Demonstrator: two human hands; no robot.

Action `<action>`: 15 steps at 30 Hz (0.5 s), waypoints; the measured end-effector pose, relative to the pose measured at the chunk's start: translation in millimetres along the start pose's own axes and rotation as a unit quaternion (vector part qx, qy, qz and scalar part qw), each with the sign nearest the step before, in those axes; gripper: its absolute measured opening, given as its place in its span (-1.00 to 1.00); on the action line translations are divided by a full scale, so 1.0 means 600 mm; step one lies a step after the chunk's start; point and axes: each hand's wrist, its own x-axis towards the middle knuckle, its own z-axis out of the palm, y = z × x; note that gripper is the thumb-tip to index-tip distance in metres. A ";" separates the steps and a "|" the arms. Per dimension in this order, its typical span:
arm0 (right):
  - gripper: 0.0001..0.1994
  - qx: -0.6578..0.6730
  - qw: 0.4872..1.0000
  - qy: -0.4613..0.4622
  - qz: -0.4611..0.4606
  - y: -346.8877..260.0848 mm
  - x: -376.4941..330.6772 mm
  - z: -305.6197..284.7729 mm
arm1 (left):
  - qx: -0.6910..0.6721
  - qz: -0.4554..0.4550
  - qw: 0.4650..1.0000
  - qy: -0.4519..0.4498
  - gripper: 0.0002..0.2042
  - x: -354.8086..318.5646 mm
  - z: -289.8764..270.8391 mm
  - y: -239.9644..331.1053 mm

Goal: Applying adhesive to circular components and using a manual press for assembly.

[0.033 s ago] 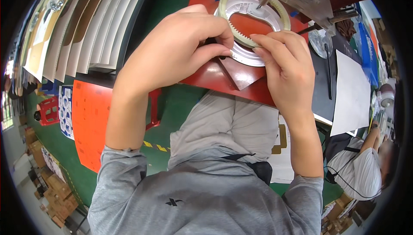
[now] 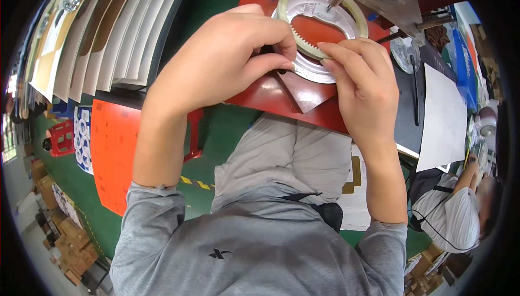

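Note:
A cream ring gear (image 2: 362, 25) with inner teeth lies tilted over a silver-white metal ring (image 2: 317, 75) under a machine's pin. My left hand (image 2: 227, 60) is closed at the left side of the two rings, its index finger by the gear and its thumb at the metal ring's edge. From the right, my right hand (image 2: 368, 79) pinches the near side of the ring gear between thumb and fingers. What lies between the fingertips is partly hidden. A brownish metal plate (image 2: 309, 94) sits below the rings on the red bench (image 2: 260, 94).
Metal machine parts (image 2: 379, 6) overhang the rings. A clear plastic bag (image 2: 403, 55) and a white sheet (image 2: 441, 117) lie on the right. Cardboard dividers (image 2: 108, 36) stand at left, with an orange panel (image 2: 114, 155) below them. A co-worker (image 2: 449, 215) sits far right.
Both rings have shifted slightly to the right, and my hands with them. The grip looks the same.

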 end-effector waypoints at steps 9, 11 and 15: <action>-0.79 -0.001 0.999 -0.036 -0.015 0.004 0.009 -0.012 | 0.031 0.095 0.995 0.031 -0.90 -0.008 0.011 -0.025; -0.80 -0.002 0.999 -0.045 -0.016 0.006 0.009 -0.014 | 0.060 0.080 0.994 0.036 -0.87 -0.026 0.020 -0.008; -0.79 -0.006 0.998 -0.064 -0.027 0.004 0.014 -0.017 | 0.084 0.063 0.990 0.097 -0.77 -0.045 0.031 -0.006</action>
